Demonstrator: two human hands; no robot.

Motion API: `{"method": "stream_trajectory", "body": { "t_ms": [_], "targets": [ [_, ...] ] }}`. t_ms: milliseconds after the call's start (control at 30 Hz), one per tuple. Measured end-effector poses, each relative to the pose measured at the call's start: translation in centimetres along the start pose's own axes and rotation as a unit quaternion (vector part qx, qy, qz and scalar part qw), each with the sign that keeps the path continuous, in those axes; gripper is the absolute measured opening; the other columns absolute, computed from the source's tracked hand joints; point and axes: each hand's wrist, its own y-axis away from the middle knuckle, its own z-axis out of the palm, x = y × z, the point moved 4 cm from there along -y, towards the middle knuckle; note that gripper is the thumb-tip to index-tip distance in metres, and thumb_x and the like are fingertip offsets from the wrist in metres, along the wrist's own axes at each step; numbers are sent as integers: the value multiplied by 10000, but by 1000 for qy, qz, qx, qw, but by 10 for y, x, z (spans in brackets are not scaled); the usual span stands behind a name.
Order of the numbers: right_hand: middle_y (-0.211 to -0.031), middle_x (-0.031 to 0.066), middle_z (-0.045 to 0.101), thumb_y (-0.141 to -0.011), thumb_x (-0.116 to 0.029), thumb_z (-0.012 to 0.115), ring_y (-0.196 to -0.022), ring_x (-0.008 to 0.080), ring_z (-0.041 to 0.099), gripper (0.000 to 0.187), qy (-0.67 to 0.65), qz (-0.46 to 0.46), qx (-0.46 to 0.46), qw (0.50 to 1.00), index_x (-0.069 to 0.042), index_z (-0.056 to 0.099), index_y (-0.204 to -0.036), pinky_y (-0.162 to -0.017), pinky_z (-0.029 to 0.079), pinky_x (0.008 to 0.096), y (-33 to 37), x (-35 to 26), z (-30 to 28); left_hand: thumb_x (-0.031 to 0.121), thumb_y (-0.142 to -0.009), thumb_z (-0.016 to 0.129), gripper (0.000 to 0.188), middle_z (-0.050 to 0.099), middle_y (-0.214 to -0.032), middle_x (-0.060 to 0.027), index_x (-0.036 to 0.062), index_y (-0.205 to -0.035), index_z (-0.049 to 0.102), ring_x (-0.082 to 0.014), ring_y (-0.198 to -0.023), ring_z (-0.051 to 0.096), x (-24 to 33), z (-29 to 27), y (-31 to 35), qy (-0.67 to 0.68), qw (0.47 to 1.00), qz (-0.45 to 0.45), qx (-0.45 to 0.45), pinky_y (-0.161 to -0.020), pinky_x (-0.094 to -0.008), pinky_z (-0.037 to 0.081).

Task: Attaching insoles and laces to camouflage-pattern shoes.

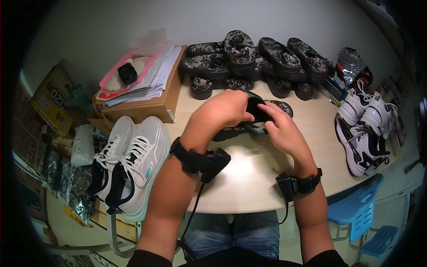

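Observation:
Over the middle of the table, my left hand [224, 107] curls its fingers and thumb around the left rim of a dark shoe [257, 109], whose black opening faces up. My right hand [283, 127] pinches the right rim, fingertips at the opening's edge and thumb lower down. Much of this shoe is hidden behind my fingers. Camouflage-patterned parts show just beyond both hands, a rounded end [283, 107] at the right and a piece [229, 133] below my left hand. Whether these belong to the same shoe or to another I cannot tell.
Several camouflage shoes [240, 53] are piled against the wall. Grey-white sneakers [142, 155] stand at the left edge, white-and-black ones [356, 142] at the right. A cardboard box [173, 95] bears papers. Blue chairs [356, 213] stand lower right. Cables hang from black wrist straps [191, 158].

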Motion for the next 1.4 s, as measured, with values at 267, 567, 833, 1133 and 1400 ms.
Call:
{"method": "stream_trajectory", "body": {
  "t_ms": [267, 567, 833, 1133, 1400],
  "targets": [
    [-1104, 158, 634, -803, -203, 626, -1113, 333, 539, 384, -82, -15, -113, 990, -41, 559, -1145, -974, 345, 397, 4, -14, -5, 240, -828, 682, 306, 668, -888, -126, -5, -1001, 621, -196, -829, 630, -30, -30, 13, 113, 991, -16, 64, -730, -302, 497],
    [-952, 148, 583, -830, -128, 642, -875, 293, 586, 212, 10, -37, 44, 998, 16, 620, -983, -778, 465, 349, -10, 10, -2, 371, -713, 775, 604, 633, -1080, -176, -12, -1146, 600, -259, -991, 604, -31, 6, -5, 126, 990, 6, -65, -840, -330, 483],
    [-1035, 144, 589, -832, -165, 647, -1022, 325, 529, 217, 91, 13, 73, 993, -44, 666, -1012, -906, 414, 379, -18, 35, 7, 292, -755, 732, 412, 662, -919, -172, 0, -1034, 648, -249, -832, 624, -38, 19, -18, 95, 994, 45, 2, -751, -334, 486],
    [-1073, 136, 603, -865, -169, 608, -1044, 290, 546, 225, -47, 14, 63, 997, -33, 669, -1033, -916, 418, 362, -15, 29, 3, 347, -797, 691, 431, 658, -932, -155, 15, -1065, 631, -241, -820, 612, -44, 26, -14, 112, 991, 4, -77, -736, -324, 475],
    [-1291, 68, 533, -854, -315, 598, -1272, 255, 384, 332, 93, 35, -79, 992, -104, 668, -1101, -1089, 163, 422, -5, 24, 16, 467, -724, 739, 805, 597, -1166, -250, -71, -1272, 495, -278, -1025, 610, -58, 36, -21, 82, 992, -70, -64, -884, -332, 466]
  ]
}}
